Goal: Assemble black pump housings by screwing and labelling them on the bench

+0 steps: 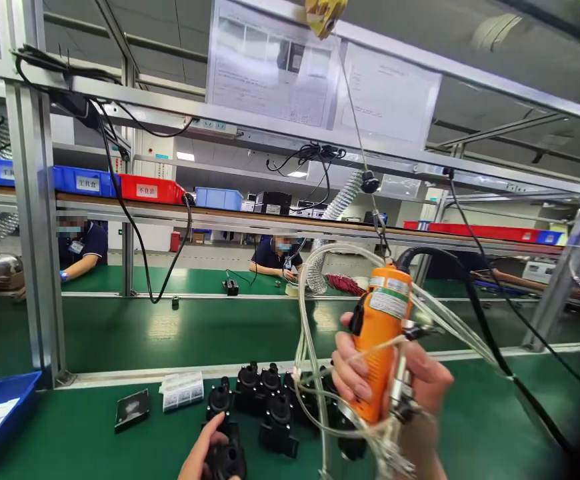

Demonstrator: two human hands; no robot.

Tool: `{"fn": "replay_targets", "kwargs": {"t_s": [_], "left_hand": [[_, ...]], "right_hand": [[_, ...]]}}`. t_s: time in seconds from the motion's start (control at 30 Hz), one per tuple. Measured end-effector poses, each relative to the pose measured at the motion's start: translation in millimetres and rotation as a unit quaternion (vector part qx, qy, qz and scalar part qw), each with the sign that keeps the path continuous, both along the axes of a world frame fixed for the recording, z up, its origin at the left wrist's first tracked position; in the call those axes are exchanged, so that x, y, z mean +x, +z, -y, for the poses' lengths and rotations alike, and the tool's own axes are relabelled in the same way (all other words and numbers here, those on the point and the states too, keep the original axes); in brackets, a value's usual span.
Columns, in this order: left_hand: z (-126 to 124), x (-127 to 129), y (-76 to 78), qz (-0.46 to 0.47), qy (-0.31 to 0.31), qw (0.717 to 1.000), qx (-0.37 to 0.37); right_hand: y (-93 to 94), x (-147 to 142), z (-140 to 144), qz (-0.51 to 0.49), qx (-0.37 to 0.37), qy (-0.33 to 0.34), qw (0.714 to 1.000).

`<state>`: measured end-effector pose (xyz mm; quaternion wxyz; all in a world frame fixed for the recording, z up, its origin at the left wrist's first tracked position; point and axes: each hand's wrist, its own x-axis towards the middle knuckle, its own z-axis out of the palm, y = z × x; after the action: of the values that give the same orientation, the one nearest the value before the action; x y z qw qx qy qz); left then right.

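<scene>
My right hand (420, 380) is wrapped round an orange electric screwdriver (383, 333), which hangs from a cable and has clear tubes looped about it. The tip of the screwdriver is hidden behind tubing and fittings. At the bottom edge, my left hand (201, 453) grips a black plastic housing (227, 460) with a round raised top; the frame cuts off part of both. Several similar black housings (277, 417) stand on the green bench just beyond my hands.
A blue tray (5, 420) with papers lies at the left. Near it are a small dark square piece (132, 409) and a white label roll or stack (183, 390). A metal post (35, 200) and shelf with a red bin (150, 189) stand ahead. Two people sit beyond.
</scene>
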<state>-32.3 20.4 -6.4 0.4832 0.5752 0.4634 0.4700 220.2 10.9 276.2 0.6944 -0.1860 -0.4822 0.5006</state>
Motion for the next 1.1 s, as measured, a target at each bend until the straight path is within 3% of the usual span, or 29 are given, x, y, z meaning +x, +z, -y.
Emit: {"fn": "replay_targets", "kwargs": {"t_s": [0.13,0.37,0.63,0.87,1.1], "left_hand": [[-11,-1,-0.4,0.1,-0.062,0.992,-0.045],[-7,6,9.6,0.126,-0.092,0.986,-0.052],[8,11,-3.8,0.16,-0.112,0.981,-0.002],[12,10,3.1,0.172,-0.119,0.978,-0.011],[17,6,1.8,0.179,-0.137,0.974,-0.022]], "right_hand": [[-18.8,-30,-20,0.007,0.036,-0.032,0.999],[-51.4,-61,-43,0.075,0.066,-0.089,0.991],[-54.4,-70,-47,0.073,0.071,-0.083,0.991],[-56.6,-70,-50,0.097,0.072,-0.087,0.989],[-65.0,-98,-39,0.16,0.061,-0.099,0.98]]}}
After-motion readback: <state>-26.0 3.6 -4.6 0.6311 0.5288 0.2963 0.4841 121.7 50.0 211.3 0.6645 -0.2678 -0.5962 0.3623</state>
